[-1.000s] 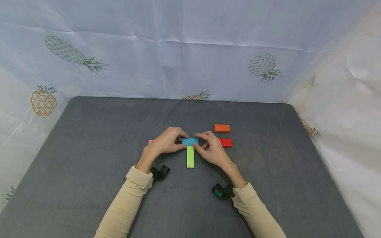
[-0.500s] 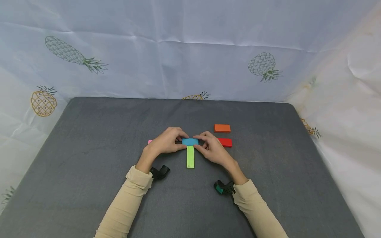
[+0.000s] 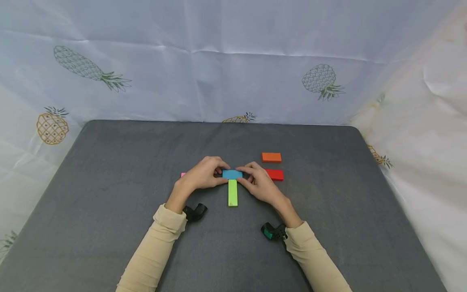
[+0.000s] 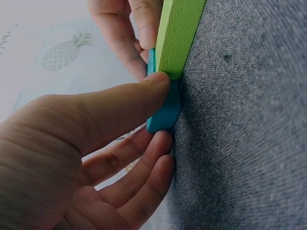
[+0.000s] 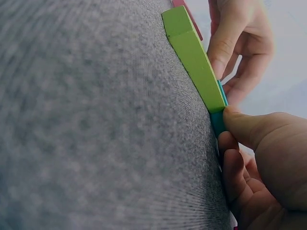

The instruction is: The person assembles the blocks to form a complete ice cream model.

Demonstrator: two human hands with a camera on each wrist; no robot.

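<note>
A blue block (image 3: 232,174) lies crosswise on the dark grey table, against the far end of a lime green block (image 3: 232,193) that points toward the person; together they form a T. My left hand (image 3: 204,173) pinches the blue block's left end between thumb and fingers. At its right end my right hand (image 3: 260,183) pinches it the same way. In the left wrist view the left thumb (image 4: 129,103) presses the blue block's near side, right beside the green block (image 4: 180,38). The right wrist view shows the right thumb (image 5: 249,125) at the corner where the blocks meet.
Right of the hands lie a red block (image 3: 275,175), partly covered by the right hand, and an orange block (image 3: 271,157) behind it. A pink block (image 3: 183,174) peeks out beside the left hand. A pineapple-print cloth (image 3: 233,81) hangs behind the table (image 3: 146,142).
The right thumb has drawn back slightly from the blue block's top to its near right corner. The left hand and the blocks stay put on the table.
</note>
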